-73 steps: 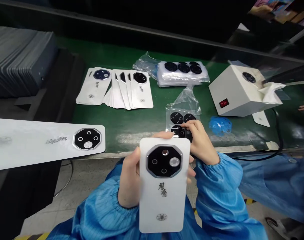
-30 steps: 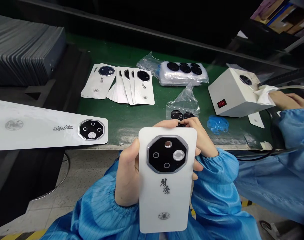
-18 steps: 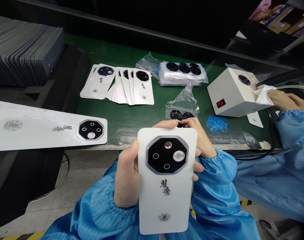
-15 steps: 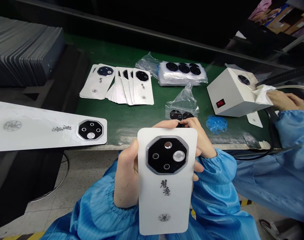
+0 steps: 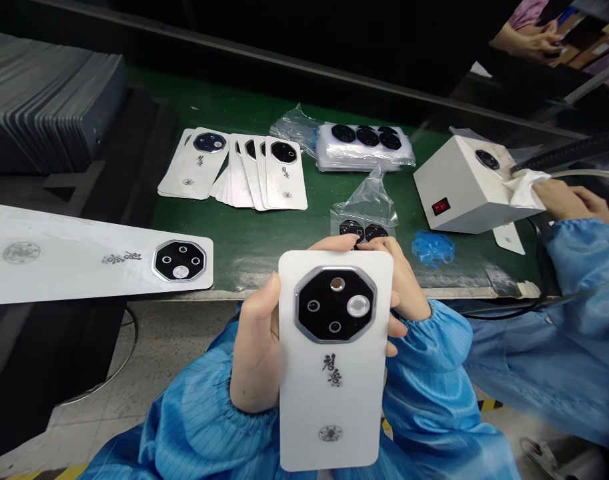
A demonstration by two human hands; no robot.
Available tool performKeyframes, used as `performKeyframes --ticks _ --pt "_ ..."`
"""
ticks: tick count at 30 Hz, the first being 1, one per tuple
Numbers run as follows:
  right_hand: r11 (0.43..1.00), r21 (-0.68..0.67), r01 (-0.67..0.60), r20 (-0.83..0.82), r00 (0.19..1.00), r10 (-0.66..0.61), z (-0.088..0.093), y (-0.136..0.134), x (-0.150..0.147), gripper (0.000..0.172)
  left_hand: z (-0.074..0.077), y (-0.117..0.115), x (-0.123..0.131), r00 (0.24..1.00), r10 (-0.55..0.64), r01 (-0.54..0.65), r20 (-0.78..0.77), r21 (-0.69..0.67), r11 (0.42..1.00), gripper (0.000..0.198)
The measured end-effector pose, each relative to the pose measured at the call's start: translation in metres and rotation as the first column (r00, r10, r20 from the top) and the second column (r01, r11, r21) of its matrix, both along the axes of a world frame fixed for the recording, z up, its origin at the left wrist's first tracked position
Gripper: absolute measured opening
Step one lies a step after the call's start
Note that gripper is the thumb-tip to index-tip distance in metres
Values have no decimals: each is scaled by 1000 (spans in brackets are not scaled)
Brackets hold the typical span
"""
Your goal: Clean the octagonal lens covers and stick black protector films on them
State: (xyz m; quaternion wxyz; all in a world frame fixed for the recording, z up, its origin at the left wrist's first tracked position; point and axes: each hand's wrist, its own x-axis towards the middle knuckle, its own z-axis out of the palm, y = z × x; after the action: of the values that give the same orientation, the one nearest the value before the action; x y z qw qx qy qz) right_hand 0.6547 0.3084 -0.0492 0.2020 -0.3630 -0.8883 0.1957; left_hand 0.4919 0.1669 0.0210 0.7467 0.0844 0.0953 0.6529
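Note:
My left hand [image 5: 257, 347] is wrapped round a white phone back cover [image 5: 331, 393], held upright toward me. Its thumb lies along the left edge and fingertips show at the right edge. The cover bears a black octagonal camera panel [image 5: 335, 305] with a silver rim and dark lettering below. Behind its upper right corner, my right hand [image 5: 401, 273] has its fingers drawn together, near black camera lens plates [image 5: 375, 231] on a clear plastic bag [image 5: 369, 200]. The cover hides part of both hands, and what the right fingers pinch, if anything, is unclear.
Fanned white back covers [image 5: 284, 177] lie on the green table [image 5: 224, 247]. Another cover [image 5: 84, 257] juts in from the left, below stacked grey trays [image 5: 49, 100]. Behind are bagged lens plates [image 5: 364, 157]. A co-worker's hand [image 5: 569, 200] is beside a white box [image 5: 459, 193]; blue film [image 5: 433, 249] lies near.
The held back cover has risen very slightly. My right hand stays behind its top corner, its fingers shifted a little. In the background, another person's hands have come further into view.

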Motion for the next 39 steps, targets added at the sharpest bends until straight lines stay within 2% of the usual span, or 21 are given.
performKeyframes --ticks 4,10,13,16,20,23,27,30,32,35,39 --pt "1000 1 6 28 1000 -6 4 -5 -2 19 -1 1 1 1000 6 -6 12 -22 1000 39" --pt "999 47 11 -30 1000 -10 -1 -13 -3 31 -5 7 -2 995 45 -56 -85 -127 990 51" --pt "998 54 21 -47 999 -18 -2 -17 2 32 -11 19 -7 985 69 -102 -160 -206 973 49" --pt "995 66 68 -93 994 -62 3 -12 16 26 -19 37 -10 968 55 -139 -245 -340 930 47" --pt "982 69 177 -199 967 -161 7 8 38 16 -31 55 -15 940 97 -210 -329 -331 920 47" --pt "940 79 331 -327 900 -290 -1 27 54 14 -36 57 -19 933 79 -205 -352 -336 919 47" --pt "819 99 565 -518 732 -442 -10 55 79 26 -38 53 -20 904 53 -243 -425 -406 881 45" --pt "726 114 678 -608 626 -489 -4 81 102 29 -37 54 -17 900 10 -231 -436 -459 858 45" --pt "678 133 723 -633 588 -504 5 98 116 28 -36 57 -14 903 -20 -219 -430 -498 839 46" --pt "641 191 743 -617 599 -511 19 117 129 26 -36 59 -13 903 -11 -242 -430 -528 814 46" --pt "660 302 688 -521 698 -490 29 123 133 27 -37 58 -15 913 11 -243 -408 -521 818 45"
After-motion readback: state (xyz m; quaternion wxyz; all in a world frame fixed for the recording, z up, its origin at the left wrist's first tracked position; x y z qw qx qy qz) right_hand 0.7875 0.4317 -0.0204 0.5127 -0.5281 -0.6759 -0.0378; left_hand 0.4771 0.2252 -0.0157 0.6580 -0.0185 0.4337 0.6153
